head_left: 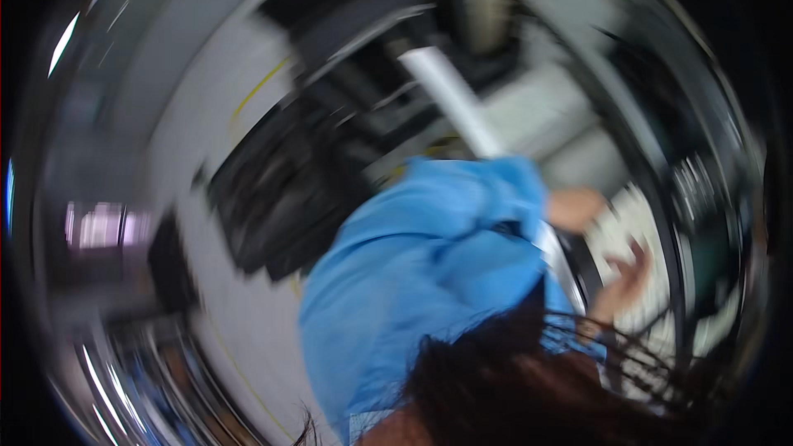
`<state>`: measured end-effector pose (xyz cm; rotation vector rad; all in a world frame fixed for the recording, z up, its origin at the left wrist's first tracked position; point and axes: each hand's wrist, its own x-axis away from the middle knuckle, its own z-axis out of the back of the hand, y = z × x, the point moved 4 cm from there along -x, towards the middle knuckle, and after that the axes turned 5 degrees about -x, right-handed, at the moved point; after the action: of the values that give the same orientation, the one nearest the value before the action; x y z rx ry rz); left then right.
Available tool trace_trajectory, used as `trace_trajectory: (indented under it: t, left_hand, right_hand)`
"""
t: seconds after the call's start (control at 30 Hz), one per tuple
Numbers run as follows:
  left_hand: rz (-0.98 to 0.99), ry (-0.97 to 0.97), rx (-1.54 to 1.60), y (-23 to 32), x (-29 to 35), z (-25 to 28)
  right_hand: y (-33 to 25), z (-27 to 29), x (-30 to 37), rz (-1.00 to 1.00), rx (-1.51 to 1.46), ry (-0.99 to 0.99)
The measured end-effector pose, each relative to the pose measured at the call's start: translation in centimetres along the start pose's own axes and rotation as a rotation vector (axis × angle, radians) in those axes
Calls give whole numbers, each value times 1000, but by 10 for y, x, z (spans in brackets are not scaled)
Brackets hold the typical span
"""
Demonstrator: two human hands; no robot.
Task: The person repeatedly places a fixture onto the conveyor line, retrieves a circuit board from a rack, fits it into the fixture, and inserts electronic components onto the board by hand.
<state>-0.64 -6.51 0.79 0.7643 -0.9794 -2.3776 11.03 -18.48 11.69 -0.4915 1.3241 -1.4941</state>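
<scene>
The picture is strongly smeared by motion. My left arm, in a blue sleeve (413,231), reaches across to the right. At its end my left hand (578,209) is a blur, and its fingers cannot be made out. Below it my right hand (625,279) is raised with thumb and fingers apart, and nothing shows between them. A long white bar (450,99) runs slantwise behind my left sleeve and reappears between the hands; whether either hand touches it is unclear. Dark hair (512,380) covers the lower middle and hides part of my right arm.
A dark frame with rails (628,124) stands close on the right, beside both hands. Left of my sleeve is a bulky black object (281,182) on the pale floor (198,116) with yellow lines. Dark equipment (355,8) stands beyond; blurred racks (157,372) are at lower left.
</scene>
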Motion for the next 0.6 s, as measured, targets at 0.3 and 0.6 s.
trace_trajectory:
  t: [0.3, 0.6]
  left_hand:
    - [258, 26, -496, 24, 110, 88]
    - [1985, 993, -1335, 175, 566, 286]
  right_hand:
    - [-41, -156, -48, 16, -228, -554]
    - [-117, -429, 106, 133, -329, -1565]
